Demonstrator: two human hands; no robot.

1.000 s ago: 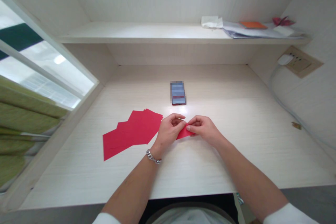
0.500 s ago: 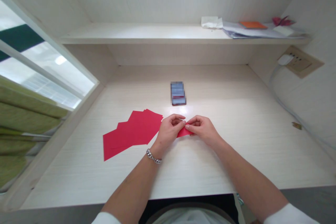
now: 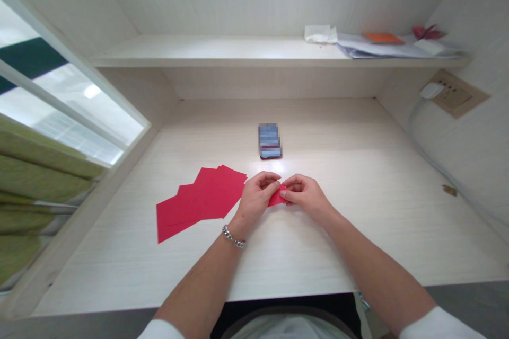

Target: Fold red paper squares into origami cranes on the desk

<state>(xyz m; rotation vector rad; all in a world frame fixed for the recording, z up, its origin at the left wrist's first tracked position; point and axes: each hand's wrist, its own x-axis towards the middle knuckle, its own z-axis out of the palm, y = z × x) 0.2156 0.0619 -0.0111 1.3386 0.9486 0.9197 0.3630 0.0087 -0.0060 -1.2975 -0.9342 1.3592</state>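
Between my two hands is a small folded piece of red paper (image 3: 275,200), held low over the desk. My left hand (image 3: 256,196) pinches its left side, thumb toward the middle, and a chain bracelet (image 3: 234,237) circles that wrist. My right hand (image 3: 308,196) is closed on the right side of the same paper, thumb on top. Fingers hide much of the fold. Several red paper sheets (image 3: 202,196) lie fanned out and overlapping just left of my left hand.
A phone (image 3: 270,141) with a blurred screen lies beyond my hands. The shelf (image 3: 199,47) above carries papers (image 3: 358,45), an orange pad (image 3: 384,38) and a red folded paper shape (image 3: 429,32). A cable (image 3: 421,153) hangs from the socket (image 3: 455,94) at right.
My right fingers and thumb have shifted slightly on the red paper, and less of its right end shows. The left hand, sheets and phone stay in place.
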